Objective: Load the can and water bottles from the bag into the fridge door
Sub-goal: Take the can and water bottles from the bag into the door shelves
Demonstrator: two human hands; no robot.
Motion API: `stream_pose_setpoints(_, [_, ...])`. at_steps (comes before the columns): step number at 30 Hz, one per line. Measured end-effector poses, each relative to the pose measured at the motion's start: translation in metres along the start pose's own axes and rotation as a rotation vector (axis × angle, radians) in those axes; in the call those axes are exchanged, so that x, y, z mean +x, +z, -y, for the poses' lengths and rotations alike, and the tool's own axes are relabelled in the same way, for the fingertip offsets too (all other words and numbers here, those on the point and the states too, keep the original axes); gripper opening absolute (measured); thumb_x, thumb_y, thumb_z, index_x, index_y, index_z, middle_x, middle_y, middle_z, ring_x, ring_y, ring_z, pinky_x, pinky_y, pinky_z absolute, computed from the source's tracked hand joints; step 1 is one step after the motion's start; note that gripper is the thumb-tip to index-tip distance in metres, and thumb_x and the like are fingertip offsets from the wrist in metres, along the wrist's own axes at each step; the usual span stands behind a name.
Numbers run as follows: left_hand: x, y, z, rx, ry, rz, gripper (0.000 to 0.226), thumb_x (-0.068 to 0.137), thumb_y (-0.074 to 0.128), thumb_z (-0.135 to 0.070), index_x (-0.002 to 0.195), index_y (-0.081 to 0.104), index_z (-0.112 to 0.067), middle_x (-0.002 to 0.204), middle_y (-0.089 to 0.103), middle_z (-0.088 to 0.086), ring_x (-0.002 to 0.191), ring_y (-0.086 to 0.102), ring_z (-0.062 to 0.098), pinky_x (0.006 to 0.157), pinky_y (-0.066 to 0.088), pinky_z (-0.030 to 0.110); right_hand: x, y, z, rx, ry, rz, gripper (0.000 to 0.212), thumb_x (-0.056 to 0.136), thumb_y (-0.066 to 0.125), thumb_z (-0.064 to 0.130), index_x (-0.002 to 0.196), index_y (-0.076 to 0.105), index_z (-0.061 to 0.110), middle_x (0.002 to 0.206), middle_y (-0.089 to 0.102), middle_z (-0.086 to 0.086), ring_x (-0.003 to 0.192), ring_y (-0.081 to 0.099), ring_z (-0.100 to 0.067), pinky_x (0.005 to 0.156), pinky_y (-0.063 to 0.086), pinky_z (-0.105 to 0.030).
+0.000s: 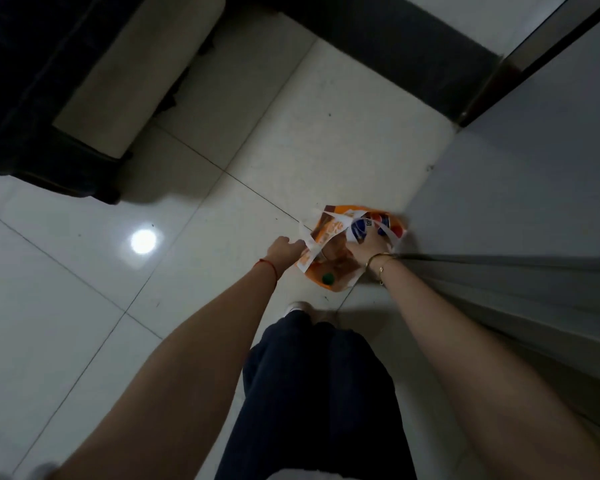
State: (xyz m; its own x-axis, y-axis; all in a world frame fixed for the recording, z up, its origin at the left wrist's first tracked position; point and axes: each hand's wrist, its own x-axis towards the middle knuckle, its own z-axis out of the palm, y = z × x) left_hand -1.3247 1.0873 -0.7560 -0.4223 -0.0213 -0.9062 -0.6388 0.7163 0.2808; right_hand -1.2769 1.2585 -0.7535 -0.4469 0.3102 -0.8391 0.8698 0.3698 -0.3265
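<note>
An orange and white bag (329, 237) stands on the tiled floor beside the grey fridge (534, 188). My left hand (284, 250) grips the bag's white handle at its left edge. My right hand (366, 251) reaches into the bag and is closed around a blue can (368, 225) with a red, white and blue logo. A water bottle's green cap (328, 278) shows at the near end of the bag; the bottle's body is hidden by the bag.
A dark-framed seat with a beige cushion (129, 74) stands at the upper left. The fridge's grey front (499, 278) runs along my right arm. My dark trouser legs (319, 382) and a shoe are below the bag. White floor tiles (66, 323) spread to the left.
</note>
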Motion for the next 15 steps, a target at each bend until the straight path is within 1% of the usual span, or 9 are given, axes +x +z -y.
stream_pose_setpoints(3, [0.036, 0.015, 0.0, -0.186, -0.079, 0.056, 0.064, 0.094, 0.054, -0.037, 0.142, 0.039, 0.002, 0.146, 0.044, 0.017, 0.133, 0.044, 0.032, 0.097, 0.039, 0.034, 0.026, 0.012, -0.006, 0.012, 0.065, -0.002, 0.07, 0.092, 0.052, 0.023, 0.151, 0.015, 0.01, 0.143, 0.041, -0.017, 0.127, 0.045, -0.036, 0.103, 0.041, -0.044])
stream_pose_setpoints(5, [0.054, 0.023, -0.003, -0.348, -0.118, 0.089, 0.057, 0.091, 0.058, -0.034, 0.135, 0.047, 0.001, 0.138, 0.052, 0.016, 0.126, 0.05, 0.031, 0.09, 0.041, 0.035, 0.04, 0.02, -0.009, 0.016, 0.09, -0.027, 0.069, 0.094, 0.05, 0.025, 0.151, 0.014, 0.01, 0.143, 0.039, -0.019, 0.126, 0.046, -0.037, 0.102, 0.042, -0.045])
stream_pose_setpoints(7, [0.065, 0.025, -0.005, -0.552, -0.133, 0.131, 0.048, 0.09, 0.061, -0.029, 0.127, 0.052, -0.001, 0.132, 0.057, 0.017, 0.115, 0.057, 0.03, 0.089, 0.045, 0.038, 0.052, 0.027, -0.012, 0.0, 0.088, -0.063, 0.059, 0.093, 0.051, 0.026, 0.145, 0.029, 0.008, 0.131, 0.048, -0.019, 0.116, 0.053, -0.037, 0.093, 0.048, -0.043])
stream_pose_setpoints(9, [0.064, 0.023, -0.008, -0.701, -0.123, 0.21, 0.034, 0.091, 0.06, -0.026, 0.118, 0.053, -0.005, 0.119, 0.061, 0.013, 0.097, 0.06, 0.026, 0.092, 0.045, 0.038, 0.055, 0.029, -0.012, 0.033, 0.046, -0.076, 0.033, 0.092, 0.051, 0.024, 0.119, 0.056, 0.006, 0.101, 0.059, -0.012, 0.099, 0.06, -0.033, 0.079, 0.048, -0.035])
stream_pose_setpoints(10, [0.063, 0.022, -0.008, -0.715, -0.115, 0.255, 0.031, 0.092, 0.06, -0.025, 0.116, 0.053, -0.007, 0.11, 0.06, 0.011, 0.088, 0.06, 0.023, 0.093, 0.045, 0.037, 0.055, 0.029, -0.012, 0.058, 0.036, -0.076, 0.021, 0.09, 0.052, 0.022, 0.102, 0.062, 0.009, 0.086, 0.058, -0.008, 0.09, 0.06, -0.03, 0.074, 0.045, -0.032])
stream_pose_setpoints(11, [0.061, 0.02, -0.01, -0.713, -0.104, 0.303, 0.032, 0.092, 0.061, -0.026, 0.115, 0.052, -0.006, 0.104, 0.059, 0.01, 0.081, 0.059, 0.021, 0.089, 0.047, 0.034, 0.054, 0.029, -0.013, 0.092, 0.034, -0.074, 0.012, 0.089, 0.053, 0.021, 0.09, 0.062, 0.013, 0.078, 0.055, -0.006, 0.082, 0.057, -0.027, 0.072, 0.042, -0.031])
stream_pose_setpoints(12, [0.057, 0.019, -0.012, -0.677, -0.086, 0.343, 0.037, 0.091, 0.063, -0.027, 0.116, 0.053, -0.003, 0.103, 0.059, 0.011, 0.079, 0.058, 0.02, 0.079, 0.051, 0.031, 0.051, 0.027, -0.013, 0.107, 0.034, -0.078, 0.007, 0.087, 0.055, 0.021, 0.085, 0.06, 0.016, 0.075, 0.053, -0.005, 0.077, 0.055, -0.025, 0.071, 0.041, -0.032])
stream_pose_setpoints(13, [0.053, 0.018, -0.015, -0.624, -0.066, 0.374, 0.045, 0.088, 0.066, -0.029, 0.119, 0.055, 0.001, 0.107, 0.059, 0.013, 0.08, 0.059, 0.02, 0.072, 0.053, 0.028, 0.048, 0.024, -0.014, 0.127, 0.034, -0.094, 0.004, 0.086, 0.056, 0.021, 0.083, 0.057, 0.018, 0.075, 0.054, -0.005, 0.075, 0.054, -0.024, 0.072, 0.043, -0.032])
stream_pose_setpoints(15, [0.041, 0.016, -0.021, -0.464, -0.007, 0.402, 0.06, 0.079, 0.074, -0.033, 0.126, 0.057, 0.001, 0.116, 0.058, 0.015, 0.09, 0.061, 0.023, 0.073, 0.056, 0.03, 0.046, 0.02, -0.02, 0.18, 0.101, -0.149, 0.005, 0.085, 0.059, 0.02, 0.084, 0.057, 0.015, 0.086, 0.064, -0.01, 0.083, 0.061, -0.026, 0.08, 0.053, -0.037])
